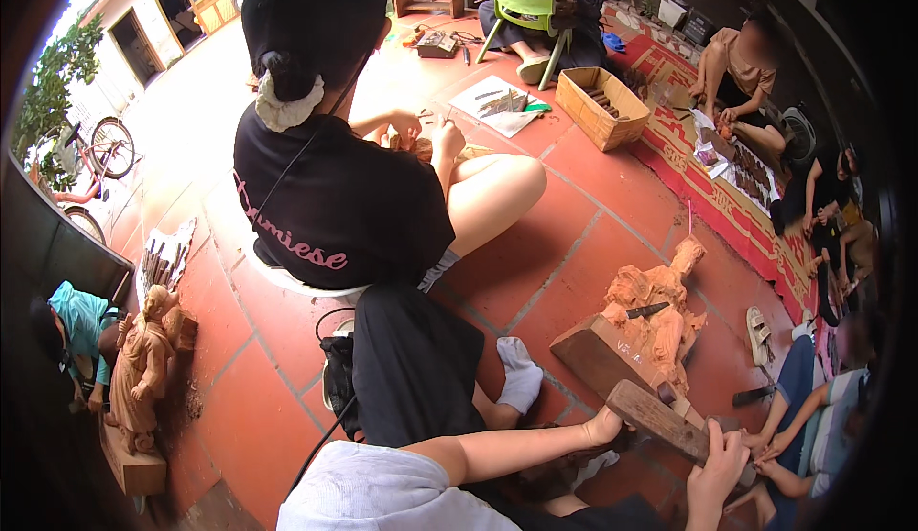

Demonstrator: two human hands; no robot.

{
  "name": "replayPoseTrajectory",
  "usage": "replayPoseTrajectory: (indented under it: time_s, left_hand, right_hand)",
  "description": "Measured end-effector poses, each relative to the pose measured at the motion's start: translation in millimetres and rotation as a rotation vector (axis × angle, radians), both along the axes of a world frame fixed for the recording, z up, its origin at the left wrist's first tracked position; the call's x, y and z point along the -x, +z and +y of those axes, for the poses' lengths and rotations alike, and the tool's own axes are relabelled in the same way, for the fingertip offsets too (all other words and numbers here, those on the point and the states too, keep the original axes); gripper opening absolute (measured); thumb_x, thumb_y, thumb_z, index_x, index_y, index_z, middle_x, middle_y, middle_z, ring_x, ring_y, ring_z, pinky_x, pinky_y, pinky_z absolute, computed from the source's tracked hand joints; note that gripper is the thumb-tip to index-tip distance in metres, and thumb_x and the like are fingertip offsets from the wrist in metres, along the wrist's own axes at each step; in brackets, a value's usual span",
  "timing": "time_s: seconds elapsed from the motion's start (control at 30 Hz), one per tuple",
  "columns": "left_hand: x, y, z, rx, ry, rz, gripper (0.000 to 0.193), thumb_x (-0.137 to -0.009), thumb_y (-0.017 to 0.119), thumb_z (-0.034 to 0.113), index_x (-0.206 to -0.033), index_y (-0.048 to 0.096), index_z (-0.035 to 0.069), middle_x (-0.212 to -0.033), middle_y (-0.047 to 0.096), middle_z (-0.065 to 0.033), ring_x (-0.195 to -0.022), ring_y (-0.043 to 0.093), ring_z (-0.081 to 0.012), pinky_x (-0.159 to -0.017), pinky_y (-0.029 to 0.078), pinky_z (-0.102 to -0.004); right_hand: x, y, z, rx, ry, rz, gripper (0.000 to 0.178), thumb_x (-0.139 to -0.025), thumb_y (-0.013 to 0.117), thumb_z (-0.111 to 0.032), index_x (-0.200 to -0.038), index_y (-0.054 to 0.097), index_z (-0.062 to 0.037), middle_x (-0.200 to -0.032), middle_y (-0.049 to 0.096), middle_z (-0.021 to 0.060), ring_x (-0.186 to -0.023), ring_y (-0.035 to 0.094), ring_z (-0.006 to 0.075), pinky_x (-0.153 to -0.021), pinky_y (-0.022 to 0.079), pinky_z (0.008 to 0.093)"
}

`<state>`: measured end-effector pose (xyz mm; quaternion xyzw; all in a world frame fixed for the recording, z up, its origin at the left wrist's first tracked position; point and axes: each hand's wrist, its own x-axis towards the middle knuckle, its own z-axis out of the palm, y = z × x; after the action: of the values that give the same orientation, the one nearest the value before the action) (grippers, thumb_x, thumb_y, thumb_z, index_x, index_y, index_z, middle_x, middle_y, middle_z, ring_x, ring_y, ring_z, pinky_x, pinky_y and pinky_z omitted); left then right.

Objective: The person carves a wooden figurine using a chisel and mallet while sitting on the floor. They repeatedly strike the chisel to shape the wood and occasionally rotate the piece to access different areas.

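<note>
My right hand [719, 464] is closed round a worn wooden mallet [658, 418], at the lower right. The mallet's long brown block slants up and left from my fingers. My left hand [602, 426] reaches in from the left at the mallet's far end. Its fingers are hidden behind the wood, so what they hold does not show. Just beyond the mallet, a rough orange wood carving [650, 287] lies tilted with its brown base block [598, 351] toward me. On the carving rests a dark, narrow blade-like tool [647, 310]. A small dark knob [666, 392] shows beside the mallet.
Ahead on the left sits a person in black [335, 187], working on wood. A finished figure carving [143, 368] stands far left, near chisels [164, 261]. Beyond are a wooden box [602, 110], tools on a white sheet [502, 105] and a red mat [708, 187]. Other people sit close at right.
</note>
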<state>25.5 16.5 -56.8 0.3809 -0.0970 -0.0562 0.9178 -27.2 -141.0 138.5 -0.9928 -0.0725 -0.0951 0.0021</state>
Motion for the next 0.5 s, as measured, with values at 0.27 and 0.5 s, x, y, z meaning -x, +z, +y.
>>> replayPoseTrajectory:
  time_s: [0.27,0.5]
  left_hand:
    - [-0.4,-9.7,0.6,0.041,-0.053,0.005,0.040,-0.102,0.038,0.036,-0.082,0.056,0.005,-0.069,0.054,-0.0004,-0.063,0.048,-0.0097,-0.059,0.040,-0.0257]
    - [1.9,1.1,4.3,-0.110,0.014,0.049,0.038,-0.101,0.037,0.034,-0.089,0.059,0.006,-0.071,0.056,0.0012,-0.064,0.049,-0.0095,-0.063,0.041,-0.0251]
  right_hand:
    - [6.2,-2.5,2.1,-0.171,0.019,-0.114,0.061,-0.062,0.060,0.009,-0.120,0.061,-0.0081,-0.094,0.046,0.0125,-0.087,0.047,0.0352,-0.078,0.039,0.0447]
    - [8.1,7.0,8.7,-0.166,-0.009,-0.104,0.064,-0.061,0.061,0.009,-0.122,0.059,-0.0096,-0.097,0.048,0.0126,-0.090,0.049,0.0363,-0.079,0.040,0.0452]
